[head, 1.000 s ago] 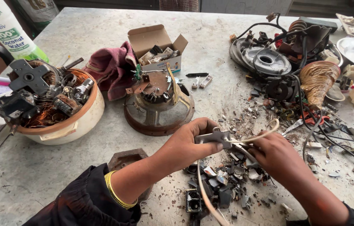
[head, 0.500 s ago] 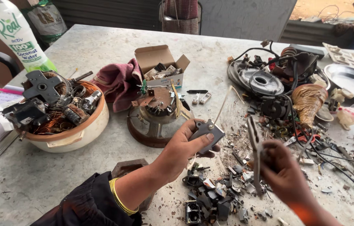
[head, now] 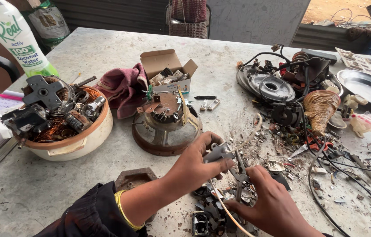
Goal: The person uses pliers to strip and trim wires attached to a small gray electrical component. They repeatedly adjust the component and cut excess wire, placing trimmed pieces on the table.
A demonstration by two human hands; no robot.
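Head view: we see a gray stone tabletop [head: 106,44], scrap-littered toward its right edge; left hand [head: 196,164] clamps a metal part [head: 219,152], right hand [head: 266,204] grips pliers [head: 240,171].

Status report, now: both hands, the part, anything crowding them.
Left hand pinches small grey metal part. Right hand grips pliers at the part. Pale wire loops off it; scrap pile beneath.

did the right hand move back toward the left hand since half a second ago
Yes. The right hand with the pliers has closed in on the left hand, nearer the rusty motor base.
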